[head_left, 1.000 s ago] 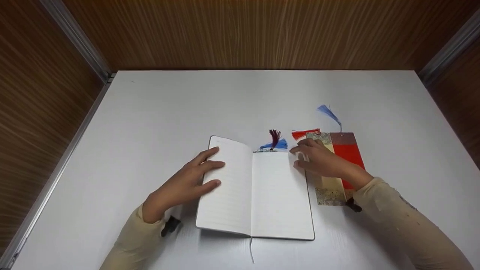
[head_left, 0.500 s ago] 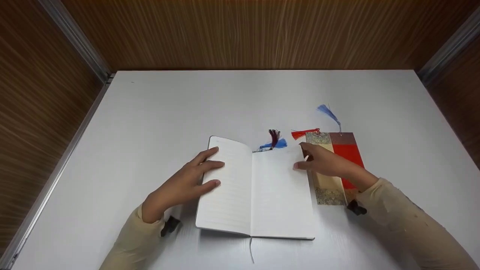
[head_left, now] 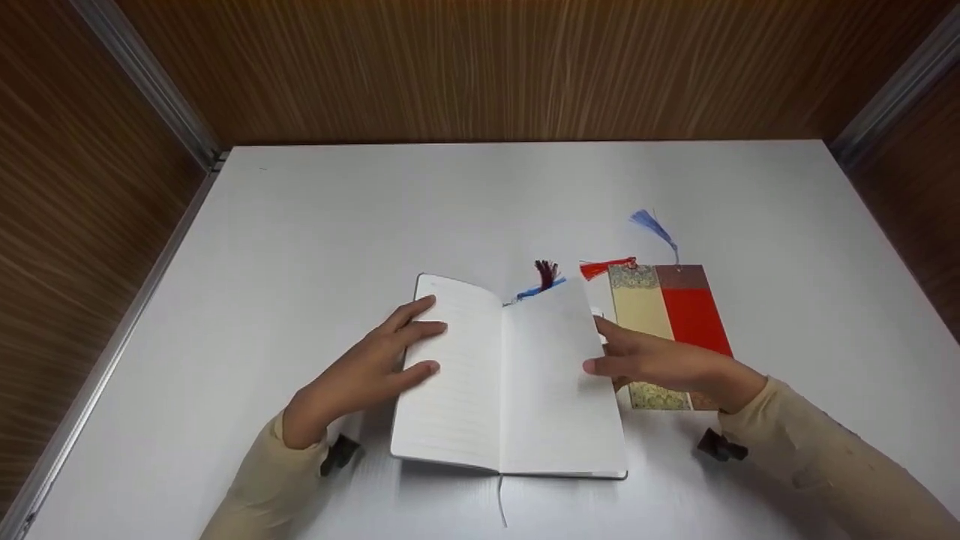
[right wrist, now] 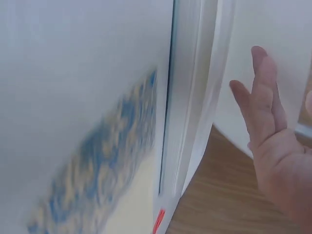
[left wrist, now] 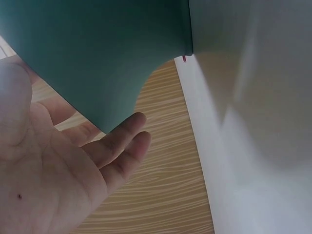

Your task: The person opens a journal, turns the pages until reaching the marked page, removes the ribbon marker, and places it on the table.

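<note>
- Near the front of the smooth white table [head_left: 390, 202], an open notebook with faintly ruled white pages [head_left: 450, 405] lies under both hands; the small print in its upper left corner is too faint to read.
- Since the earlier frames, the right hand [head_left: 652, 360] has slid down the outer edge; the thin white right page [head_left: 551, 390] now rises at its upper corner, hiding most of the blue thread tassel [head_left: 541, 289].
- That hand is unclenched, fingers extended beneath the page, thumb over its face.
- The left hand [head_left: 364, 367], unmoved, holds the raised left half between fingers on both sides; its cover is smooth green [left wrist: 92, 58].
- A dark-red thread tassel [head_left: 546, 275] pokes out above the spine.
- Just right lie two flat rectangular card bookmarks, one cream with ornate bands [head_left: 641, 315], one red [head_left: 701, 319].
- Wood-grain panels [head_left: 480, 67] stand behind.
</note>
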The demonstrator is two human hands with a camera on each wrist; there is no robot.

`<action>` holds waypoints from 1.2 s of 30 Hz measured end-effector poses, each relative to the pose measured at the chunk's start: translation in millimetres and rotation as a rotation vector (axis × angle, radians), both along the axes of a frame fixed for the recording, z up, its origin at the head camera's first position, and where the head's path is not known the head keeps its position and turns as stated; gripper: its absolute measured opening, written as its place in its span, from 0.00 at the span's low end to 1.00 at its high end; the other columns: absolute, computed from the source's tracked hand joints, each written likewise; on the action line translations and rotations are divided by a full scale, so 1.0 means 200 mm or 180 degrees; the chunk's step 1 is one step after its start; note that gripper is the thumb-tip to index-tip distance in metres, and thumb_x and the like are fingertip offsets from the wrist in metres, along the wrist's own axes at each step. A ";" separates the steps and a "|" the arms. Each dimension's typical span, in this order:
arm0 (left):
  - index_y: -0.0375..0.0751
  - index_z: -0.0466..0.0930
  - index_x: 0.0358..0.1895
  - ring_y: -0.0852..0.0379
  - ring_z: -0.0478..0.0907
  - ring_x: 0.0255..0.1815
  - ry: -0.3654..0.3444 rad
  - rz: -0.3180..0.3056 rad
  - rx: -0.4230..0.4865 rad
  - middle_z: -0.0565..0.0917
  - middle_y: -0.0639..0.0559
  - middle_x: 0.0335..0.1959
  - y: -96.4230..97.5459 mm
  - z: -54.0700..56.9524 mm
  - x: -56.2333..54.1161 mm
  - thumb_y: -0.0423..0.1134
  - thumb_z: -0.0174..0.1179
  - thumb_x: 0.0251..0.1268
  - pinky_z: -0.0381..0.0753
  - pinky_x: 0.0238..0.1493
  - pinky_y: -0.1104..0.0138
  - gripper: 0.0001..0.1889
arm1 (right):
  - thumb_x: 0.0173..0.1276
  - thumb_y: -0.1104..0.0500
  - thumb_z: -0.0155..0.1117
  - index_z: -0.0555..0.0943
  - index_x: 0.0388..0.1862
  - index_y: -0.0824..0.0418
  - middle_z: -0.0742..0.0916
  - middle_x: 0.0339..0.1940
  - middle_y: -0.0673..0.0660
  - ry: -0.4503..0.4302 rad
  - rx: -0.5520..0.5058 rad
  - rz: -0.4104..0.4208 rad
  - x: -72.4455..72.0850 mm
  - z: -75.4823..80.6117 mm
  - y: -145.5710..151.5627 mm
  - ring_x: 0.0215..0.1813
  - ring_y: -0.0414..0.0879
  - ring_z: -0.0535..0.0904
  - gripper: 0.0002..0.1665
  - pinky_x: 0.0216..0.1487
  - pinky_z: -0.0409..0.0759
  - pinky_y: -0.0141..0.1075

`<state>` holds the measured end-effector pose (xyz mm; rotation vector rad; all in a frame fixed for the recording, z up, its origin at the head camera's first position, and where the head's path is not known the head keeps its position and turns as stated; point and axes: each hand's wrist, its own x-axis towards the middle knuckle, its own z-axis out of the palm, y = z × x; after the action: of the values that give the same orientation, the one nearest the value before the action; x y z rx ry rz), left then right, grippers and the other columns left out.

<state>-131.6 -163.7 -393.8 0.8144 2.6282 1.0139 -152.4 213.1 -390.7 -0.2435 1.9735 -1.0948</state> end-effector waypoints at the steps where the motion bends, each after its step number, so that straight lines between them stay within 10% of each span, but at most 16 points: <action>1: 0.40 0.69 0.67 0.46 0.60 0.75 -0.0003 0.0003 0.0004 0.55 0.46 0.77 0.00 0.00 0.00 0.44 0.58 0.69 0.67 0.68 0.51 0.26 | 0.67 0.39 0.60 0.33 0.80 0.53 0.53 0.79 0.64 -0.0018 0.0003 0.0053 0.01 0.00 -0.01 0.69 0.59 0.70 0.59 0.71 0.64 0.56; 7: 0.41 0.66 0.69 0.45 0.60 0.75 -0.0013 0.0021 -0.0033 0.54 0.47 0.78 -0.01 -0.01 0.01 0.45 0.58 0.69 0.67 0.68 0.50 0.28 | 0.68 0.40 0.57 0.30 0.79 0.48 0.46 0.81 0.61 -0.0108 -0.0171 0.0323 0.06 0.03 -0.08 0.79 0.65 0.47 0.57 0.73 0.59 0.58; 13: 0.41 0.65 0.70 0.45 0.60 0.75 -0.0005 0.0023 -0.0008 0.54 0.48 0.78 -0.01 -0.02 0.01 0.45 0.58 0.69 0.66 0.68 0.50 0.29 | 0.74 0.46 0.53 0.30 0.78 0.40 0.50 0.80 0.59 -0.0201 -0.0854 0.0571 0.06 0.03 -0.17 0.78 0.60 0.52 0.50 0.69 0.67 0.54; 19: 0.41 0.64 0.70 0.46 0.59 0.75 -0.0057 0.0028 0.0026 0.54 0.48 0.78 -0.01 -0.02 0.01 0.44 0.58 0.69 0.66 0.69 0.50 0.29 | 0.76 0.46 0.49 0.28 0.77 0.35 0.46 0.81 0.61 -0.0255 -0.1180 0.0836 0.07 0.03 -0.24 0.76 0.58 0.61 0.47 0.75 0.51 0.60; 36: 0.40 0.60 0.71 0.46 0.55 0.77 -0.0062 -0.0074 0.0243 0.54 0.45 0.77 -0.01 -0.01 -0.01 0.42 0.54 0.72 0.63 0.71 0.50 0.28 | 0.75 0.42 0.50 0.40 0.77 0.32 0.46 0.80 0.43 0.0041 -0.0664 0.1124 0.11 -0.01 -0.40 0.80 0.51 0.51 0.41 0.75 0.58 0.51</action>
<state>-134.5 -165.7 -396.2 0.8451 2.5716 1.1163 -130.3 133.3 -393.6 -0.6844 1.7410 -1.0639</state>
